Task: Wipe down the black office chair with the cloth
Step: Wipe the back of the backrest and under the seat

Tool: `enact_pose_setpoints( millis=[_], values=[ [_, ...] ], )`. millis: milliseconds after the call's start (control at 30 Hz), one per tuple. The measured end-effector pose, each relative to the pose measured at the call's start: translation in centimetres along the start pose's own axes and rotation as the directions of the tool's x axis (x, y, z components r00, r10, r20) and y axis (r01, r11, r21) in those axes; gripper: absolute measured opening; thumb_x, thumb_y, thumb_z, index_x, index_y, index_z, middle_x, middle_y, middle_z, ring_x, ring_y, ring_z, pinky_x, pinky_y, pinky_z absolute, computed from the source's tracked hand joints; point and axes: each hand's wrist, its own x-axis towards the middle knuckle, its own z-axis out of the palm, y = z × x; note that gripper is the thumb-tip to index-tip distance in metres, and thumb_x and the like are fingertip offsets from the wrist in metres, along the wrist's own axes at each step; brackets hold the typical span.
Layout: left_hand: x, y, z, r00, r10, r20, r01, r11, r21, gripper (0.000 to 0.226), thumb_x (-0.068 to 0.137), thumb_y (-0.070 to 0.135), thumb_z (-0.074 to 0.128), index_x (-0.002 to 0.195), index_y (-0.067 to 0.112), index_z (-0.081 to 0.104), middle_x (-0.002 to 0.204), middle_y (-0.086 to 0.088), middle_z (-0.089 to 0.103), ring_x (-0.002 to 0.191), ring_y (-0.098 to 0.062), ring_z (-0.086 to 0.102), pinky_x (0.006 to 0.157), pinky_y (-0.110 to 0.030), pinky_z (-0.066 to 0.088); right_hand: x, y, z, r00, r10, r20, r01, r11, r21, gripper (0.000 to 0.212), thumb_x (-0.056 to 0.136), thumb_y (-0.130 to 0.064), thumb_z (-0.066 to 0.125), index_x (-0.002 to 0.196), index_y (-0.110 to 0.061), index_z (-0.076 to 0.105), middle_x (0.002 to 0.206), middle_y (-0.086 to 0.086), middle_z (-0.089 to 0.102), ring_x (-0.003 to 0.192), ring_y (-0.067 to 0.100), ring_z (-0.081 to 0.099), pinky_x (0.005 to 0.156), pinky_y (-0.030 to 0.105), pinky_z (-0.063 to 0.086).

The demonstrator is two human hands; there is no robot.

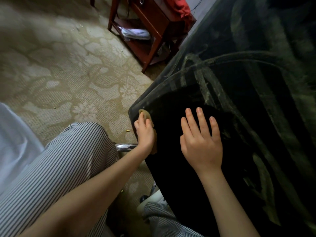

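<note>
On the left, striped trousers (65, 168) and patterned carpet (68, 74) fill the view. Next comes the left hand (144, 132), its fingers curled over the tan cloth (144, 113) and holding it against the left edge of the black office chair (171, 168), close to that panel's far left corner. A chrome tube (125, 147) of the chair shows just under the wrist. Further right, the right hand (203, 144) lies flat on the black panel with straight, spread fingers (201, 117), gripping nothing and apparently steadying the chair.

The wiping looks to be under way at this edge rather than near its end. The panel under the hands is too dark to tell whether it is clean. Beyond the right hand, pale dust streaks (203, 86) line the ribbed part along the panel's far edge, so that area, and likely the dark surfaces to the right, are left to wipe.
</note>
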Motion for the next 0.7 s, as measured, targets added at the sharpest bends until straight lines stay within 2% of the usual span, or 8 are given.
enact_pose_setpoints(
  millis=[167, 233, 300, 333, 400, 500, 600, 700],
  values=[
    [-1.7, 4.6, 0.5, 0.953, 0.281, 0.115, -0.28, 0.96, -0.031, 0.046, 0.101, 0.018, 0.036, 0.146, 0.018, 0.028, 0.134, -0.003, 0.029, 0.126, -0.014, 0.034, 0.104, -0.023, 0.023, 0.2, 0.0, 0.0, 0.999, 0.003, 0.035, -0.004, 0.999, 0.05, 0.042, 0.09, -0.021, 0.035, 0.12, -0.01, 0.063, 0.135, 0.009, 0.055, 0.132, 0.027, 0.031, 0.113, 0.042, 0.008],
    [-2.5, 6.6, 0.5, 0.895, 0.407, 0.182, -0.403, 0.913, -0.058, 0.046, 0.1, 0.016, 0.037, 0.145, 0.017, 0.028, 0.125, 0.0, 0.03, 0.118, -0.007, 0.035, 0.1, -0.012, 0.024, 0.2, 0.0, 0.0, 0.999, 0.006, 0.041, -0.009, 0.998, 0.059, 0.043, 0.09, -0.021, 0.035, 0.121, -0.01, 0.062, 0.135, 0.009, 0.054, 0.132, 0.026, 0.031, 0.114, 0.042, 0.008],
    [-3.3, 8.4, 0.4, 0.805, 0.543, 0.238, -0.54, 0.838, -0.085, 0.047, 0.097, 0.017, 0.038, 0.143, 0.017, 0.03, 0.122, -0.001, 0.033, 0.115, -0.007, 0.037, 0.098, -0.003, 0.023, 0.2, 0.0, 0.0, 0.999, 0.01, 0.04, -0.013, 0.998, 0.069, 0.041, 0.09, -0.021, 0.036, 0.12, -0.01, 0.063, 0.135, 0.008, 0.055, 0.132, 0.026, 0.032, 0.114, 0.042, 0.01],
    [-3.6, 9.0, 0.3, 0.757, 0.597, 0.264, -0.593, 0.799, -0.105, 0.047, 0.095, 0.018, 0.039, 0.142, 0.02, 0.03, 0.121, -0.001, 0.034, 0.115, -0.007, 0.038, 0.1, -0.004, 0.023, 0.1, 0.0, 0.1, 0.999, 0.012, 0.038, -0.015, 0.997, 0.076, 0.04, 0.091, -0.022, 0.038, 0.119, -0.009, 0.063, 0.134, 0.008, 0.056, 0.133, 0.026, 0.032, 0.114, 0.041, 0.011],
    [-4.3, 9.6, 0.3, 0.693, 0.65, 0.312, -0.65, 0.751, -0.119, 0.046, 0.094, 0.021, 0.039, 0.138, 0.03, 0.028, 0.121, 0.0, 0.033, 0.116, -0.01, 0.038, 0.106, -0.017, 0.027, -0.1, 0.0, 0.2, 1.0, 0.013, 0.027, -0.016, 0.996, 0.093, 0.037, 0.091, -0.024, 0.042, 0.117, -0.009, 0.064, 0.131, 0.008, 0.058, 0.132, 0.026, 0.033, 0.114, 0.041, 0.012],
    [-5.3, 9.1, 0.3, 0.65, 0.689, 0.319, -0.713, 0.699, -0.058, 0.045, 0.095, 0.029, 0.038, 0.138, 0.035, 0.025, 0.121, 0.0, 0.031, 0.117, -0.018, 0.037, 0.107, -0.036, 0.032, -0.7, 0.2, 0.3, 1.0, 0.004, 0.001, -0.004, 0.995, 0.099, 0.034, 0.091, -0.026, 0.047, 0.114, -0.008, 0.066, 0.125, 0.008, 0.062, 0.131, 0.026, 0.036, 0.114, 0.04, 0.014],
    [-5.8, 8.7, 0.0, 0.61, 0.727, 0.315, -0.766, 0.643, 0.001, 0.047, 0.093, 0.033, 0.035, 0.139, 0.038, 0.026, 0.122, 0.002, 0.026, 0.118, -0.02, 0.034, 0.108, -0.037, 0.03, -1.6, 0.4, 0.2, 0.999, -0.012, -0.041, 0.016, 0.995, 0.097, 0.034, 0.091, -0.027, 0.047, 0.113, -0.009, 0.067, 0.123, 0.007, 0.064, 0.129, 0.025, 0.038, 0.113, 0.039, 0.015],
    [-5.9, 8.2, -0.1, 0.546, 0.81, 0.215, -0.837, 0.536, 0.108, 0.045, 0.093, 0.029, 0.038, 0.137, 0.032, 0.024, 0.124, 0.005, 0.022, 0.117, -0.018, 0.03, 0.108, -0.036, 0.029, -3.0, 0.9, -0.1, 0.997, -0.041, -0.068, 0.047, 0.995, 0.085, 0.036, 0.093, -0.025, 0.041, 0.114, -0.012, 0.066, 0.127, 0.004, 0.061, 0.128, 0.023, 0.039, 0.113, 0.039, 0.015]
  ],
)
